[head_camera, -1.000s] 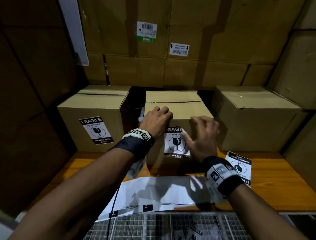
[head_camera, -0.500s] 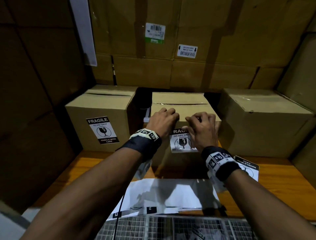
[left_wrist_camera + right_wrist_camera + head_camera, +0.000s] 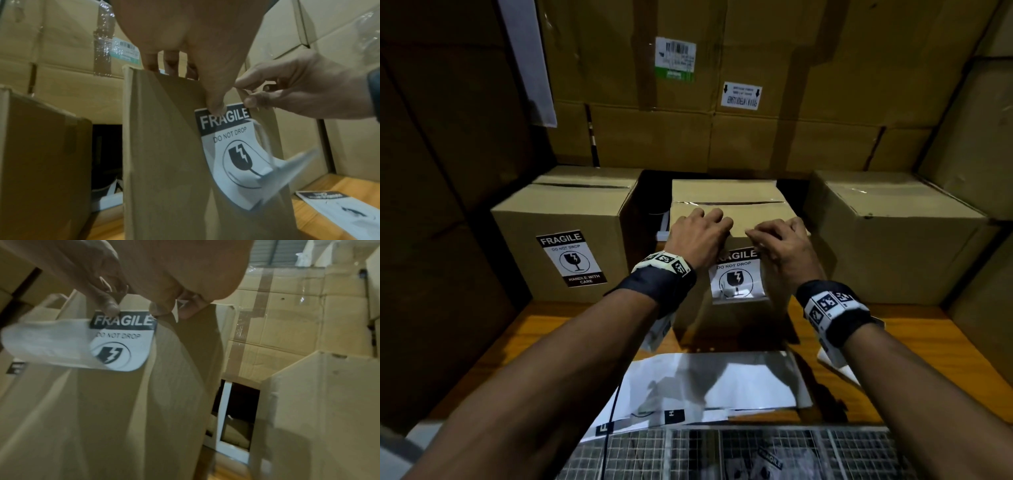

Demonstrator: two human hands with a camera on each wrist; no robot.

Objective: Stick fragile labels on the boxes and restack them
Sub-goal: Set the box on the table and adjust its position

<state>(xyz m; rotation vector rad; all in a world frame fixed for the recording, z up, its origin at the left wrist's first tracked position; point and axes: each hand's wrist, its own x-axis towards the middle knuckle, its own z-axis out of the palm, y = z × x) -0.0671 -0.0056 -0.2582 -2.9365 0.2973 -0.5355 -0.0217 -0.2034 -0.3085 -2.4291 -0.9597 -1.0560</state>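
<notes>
- The left hand [image 3: 697, 238] lies over the top front edge of the middle box [image 3: 726, 205]: its fingers [image 3: 151, 62] curl over onto the top of the box, and in the left wrist view its thumb [image 3: 214, 104] presses the upper left corner of the fragile label [image 3: 230, 146] against the box front.
- The right hand [image 3: 786, 250] is at the label's upper right corner, with thumb and forefinger brought together in a pinch right at the label's top edge; its other fingers are bent.
- In the wrist views a white, translucent sheet [image 3: 287, 168] curls away from the label's face below the right hand's fingers [image 3: 107, 303]; motion blur hides whether those fingers pinch the sheet itself or the label's corner.
- The label sits high on the front of the middle box, reading "FRAGILE, DO NOT DROP" above a broken-glass mark.
- The middle box stands on the wooden surface [image 3: 945, 342], between a left box [image 3: 571, 212] that already bears a fragile label [image 3: 571, 258] and an unlabelled right box [image 3: 893, 233].
- White sheets of paper [image 3: 722, 383] lie on the surface in front of the middle box, and another label [image 3: 339, 209] lies flat to its right.
</notes>
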